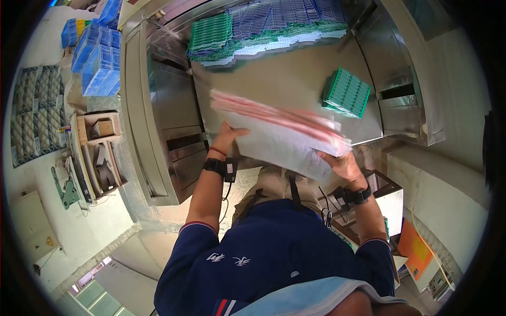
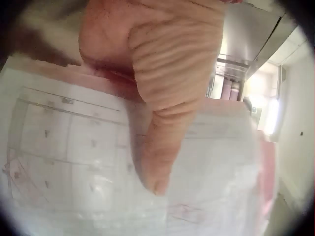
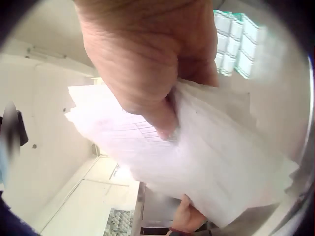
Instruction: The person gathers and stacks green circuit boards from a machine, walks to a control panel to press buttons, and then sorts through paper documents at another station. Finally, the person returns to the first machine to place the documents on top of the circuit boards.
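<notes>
A thick bundle of white sheets with pinkish edges (image 1: 279, 139) is held in the air between both hands, blurred in the head view. At its left end the left hand (image 1: 230, 138) grips it, with the thumb (image 2: 160, 167) lying across a printed sheet (image 2: 59, 147). The right hand (image 1: 342, 164) pinches the right end; in the right wrist view its thumb (image 3: 160, 120) presses on the papers (image 3: 211, 147). The left hand's other fingers are hidden behind the bundle.
A stack of green boards (image 1: 347, 94) stands on the metal worktop (image 1: 263, 79) at right. Rows of green and blue boards (image 1: 211, 37) line its back edge. Blue bins (image 1: 100, 63), a box with compartments (image 1: 100, 158) and a green tool (image 1: 66, 189) are at left.
</notes>
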Action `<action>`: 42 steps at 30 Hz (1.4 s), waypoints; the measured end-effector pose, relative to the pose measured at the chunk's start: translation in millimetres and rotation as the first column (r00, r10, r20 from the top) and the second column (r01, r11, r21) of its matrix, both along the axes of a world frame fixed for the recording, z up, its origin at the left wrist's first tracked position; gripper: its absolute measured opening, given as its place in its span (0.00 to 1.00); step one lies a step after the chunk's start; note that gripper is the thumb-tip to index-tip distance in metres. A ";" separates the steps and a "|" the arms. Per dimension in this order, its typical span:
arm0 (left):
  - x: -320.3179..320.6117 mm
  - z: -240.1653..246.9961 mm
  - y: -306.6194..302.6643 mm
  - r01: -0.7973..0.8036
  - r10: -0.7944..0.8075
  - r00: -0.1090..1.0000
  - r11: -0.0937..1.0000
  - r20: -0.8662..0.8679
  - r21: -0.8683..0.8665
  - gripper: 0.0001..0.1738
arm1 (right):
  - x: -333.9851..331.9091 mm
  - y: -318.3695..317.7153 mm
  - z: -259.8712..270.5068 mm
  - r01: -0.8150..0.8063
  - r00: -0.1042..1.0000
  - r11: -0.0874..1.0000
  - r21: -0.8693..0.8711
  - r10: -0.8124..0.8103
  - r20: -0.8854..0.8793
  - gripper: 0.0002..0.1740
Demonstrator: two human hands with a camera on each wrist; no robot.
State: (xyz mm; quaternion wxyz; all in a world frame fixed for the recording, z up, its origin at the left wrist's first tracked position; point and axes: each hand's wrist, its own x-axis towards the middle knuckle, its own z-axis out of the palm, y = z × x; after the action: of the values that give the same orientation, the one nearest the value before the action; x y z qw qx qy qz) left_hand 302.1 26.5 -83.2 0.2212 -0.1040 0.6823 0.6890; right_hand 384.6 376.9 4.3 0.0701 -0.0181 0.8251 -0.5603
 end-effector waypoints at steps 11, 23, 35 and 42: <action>-35.8 26.6 -17.0 0.132 -0.102 0.945 0.988 -0.309 0.076 0.29 | -30.3 11.8 -51.5 -0.079 0.986 0.954 -0.289 0.032 -0.163 0.13; -19.5 -43.3 -18.4 -0.119 0.053 0.927 0.980 -0.372 -0.157 0.16 | -7.4 25.5 -148.6 0.363 0.884 0.731 -0.577 -0.074 0.462 0.16; -33.6 82.1 47.5 0.302 -0.297 0.902 0.953 -0.314 -0.031 0.21 | 8.9 56.3 -19.4 0.329 0.942 0.906 -0.265 -0.298 0.152 0.10; -38.9 139.2 77.5 0.440 -0.344 0.833 0.887 -0.433 0.143 0.21 | 102.7 208.3 130.1 0.926 0.325 0.361 -0.106 -0.909 -0.260 0.15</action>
State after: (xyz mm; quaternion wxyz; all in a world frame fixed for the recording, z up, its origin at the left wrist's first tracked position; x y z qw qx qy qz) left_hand 263.3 104.0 55.9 0.2268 0.2074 0.6323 0.7111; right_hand 487.3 585.2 134.4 -0.3727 0.3754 0.7082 -0.4675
